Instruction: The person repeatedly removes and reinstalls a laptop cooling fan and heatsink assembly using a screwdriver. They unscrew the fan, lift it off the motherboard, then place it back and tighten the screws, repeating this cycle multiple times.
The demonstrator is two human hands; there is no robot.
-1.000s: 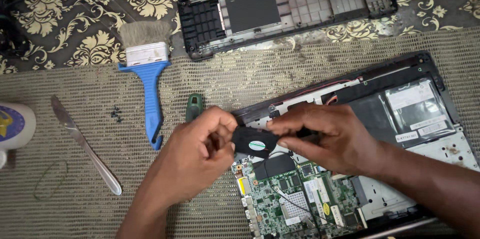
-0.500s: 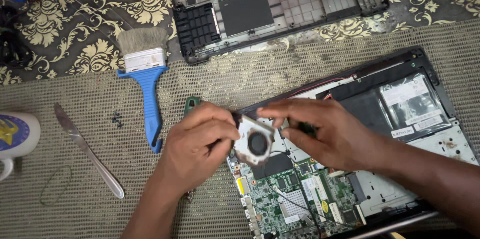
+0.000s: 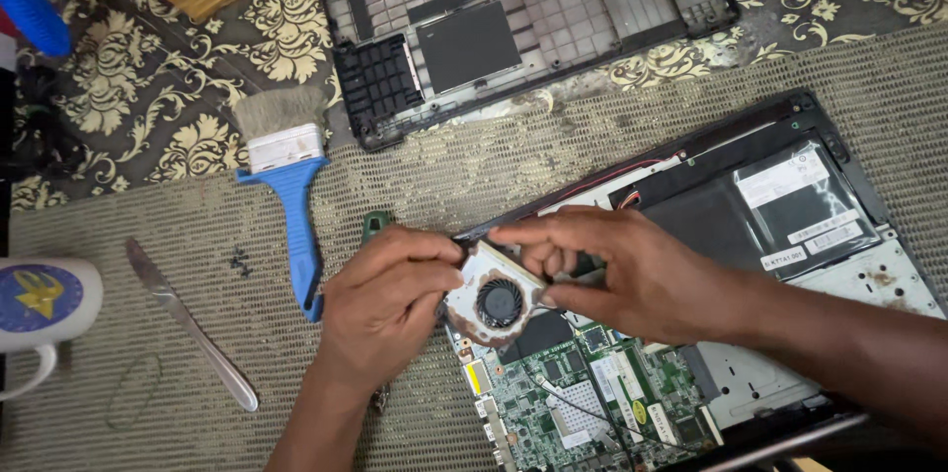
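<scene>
On the tabletop the white mug (image 3: 44,304), knife (image 3: 188,319) and blue brush (image 3: 291,196) lie as before. The left hand (image 3: 380,309) and right hand (image 3: 617,270) still pinch the dusty cooling fan (image 3: 494,302) over the opened laptop (image 3: 750,265); the fan, edge-on a second ago, now faces up.

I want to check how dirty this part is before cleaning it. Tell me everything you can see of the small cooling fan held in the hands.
The cooling fan is a small flat unit: a pale metal-looking housing, stained brown with dust or rust, around a round opening with black blades and a dark hub. It is held tilted, opening toward the camera, just above the opened laptop and its green circuit board. The left hand pinches its left edge; the right hand grips its upper right side.
</scene>
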